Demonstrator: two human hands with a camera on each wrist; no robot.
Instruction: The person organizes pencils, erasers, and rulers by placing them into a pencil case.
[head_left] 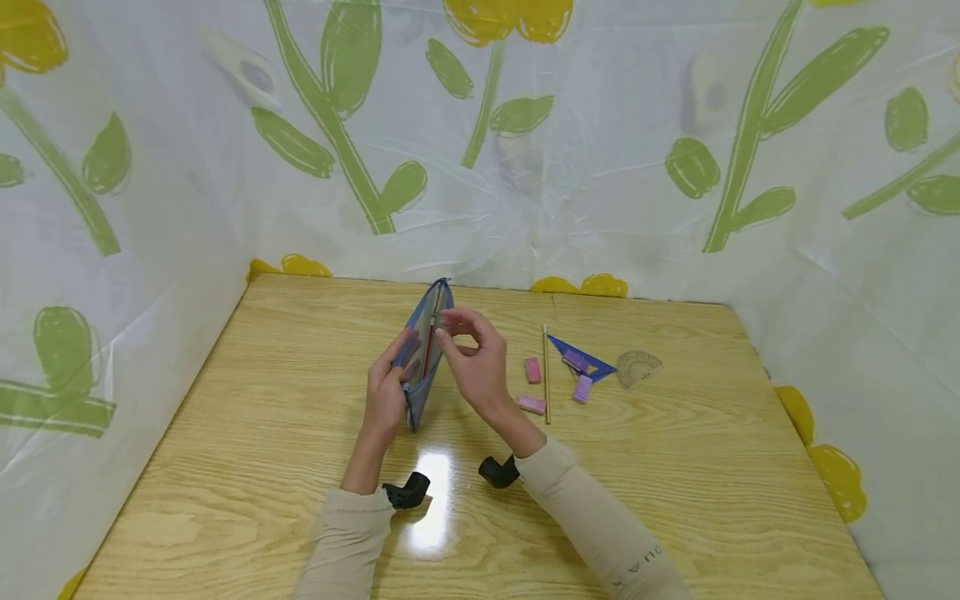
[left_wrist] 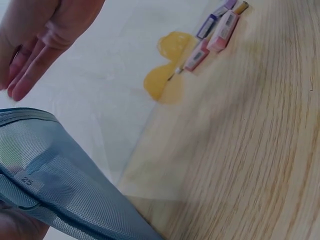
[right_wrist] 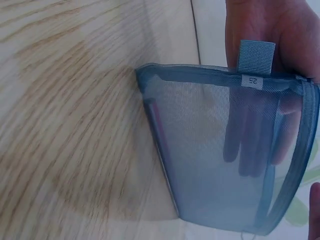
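Observation:
My left hand [head_left: 385,393] grips a blue-grey mesh zip pouch [right_wrist: 210,185] above the table, its zip side gaping. Several of its fingers reach inside and show through the mesh in the right wrist view. A slim red stick-like item [head_left: 429,350] lies within the pouch, and along the bottom fold a dark, pinkish-striped length [right_wrist: 161,140] shows through. My right hand [head_left: 480,367] hovers at the far part of the opening, fingers loosely bent, with nothing visible in them. In the left wrist view its fingertips [left_wrist: 21,92] point down just over the pouch's zip edge.
Right of the hands lie pink erasers [head_left: 532,370], a gold pencil [head_left: 547,375], a blue set square [head_left: 602,368] with a purple eraser [head_left: 582,388] beside it, and a clear protractor [head_left: 637,368]. Flower-patterned sheeting [head_left: 600,167] walls the wooden table [head_left: 247,467].

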